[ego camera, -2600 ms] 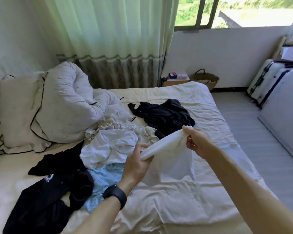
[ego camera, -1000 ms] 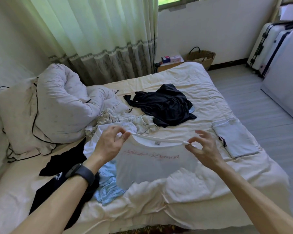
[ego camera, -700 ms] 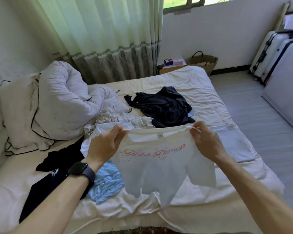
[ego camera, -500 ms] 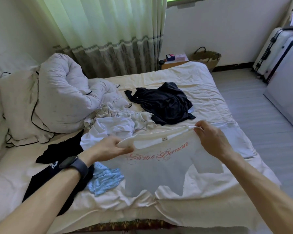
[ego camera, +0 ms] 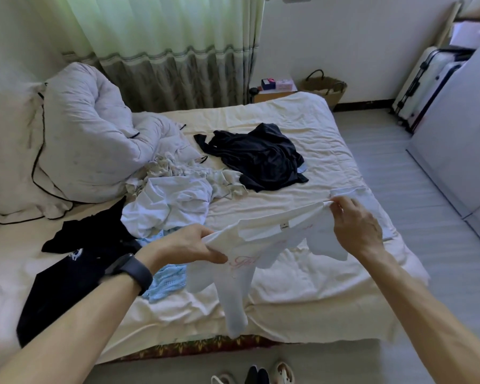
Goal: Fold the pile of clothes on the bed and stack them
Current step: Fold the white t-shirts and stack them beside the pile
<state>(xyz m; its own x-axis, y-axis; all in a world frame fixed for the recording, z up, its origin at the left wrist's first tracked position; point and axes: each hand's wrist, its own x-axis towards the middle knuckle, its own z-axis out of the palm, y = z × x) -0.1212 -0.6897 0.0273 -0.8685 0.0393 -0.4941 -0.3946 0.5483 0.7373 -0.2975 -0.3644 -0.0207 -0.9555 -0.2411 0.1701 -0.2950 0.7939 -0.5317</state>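
Soft white tee [ego camera: 233, 289] lowered, drooping limp — left hand [ego camera: 186, 246], right hand [ego camera: 355, 225] pinch shoulders.

The white shirt [ego camera: 266, 239] is thin, soft cloth with no shine. The bed sheet [ego camera: 302, 126] is cream cloth, all wrinkly. The black top [ego camera: 258, 153] looks smooth and a little shiny. The blue top [ego camera: 165, 281] is knitted with tiny holes. The basket [ego camera: 324, 88] is rough woven straw.

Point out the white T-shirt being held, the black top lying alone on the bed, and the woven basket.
white T-shirt [ego camera: 230, 295]: head view, on its hanging body.
black top [ego camera: 261, 156]: head view, middle of the crumpled cloth.
woven basket [ego camera: 320, 85]: head view, on its side wall.
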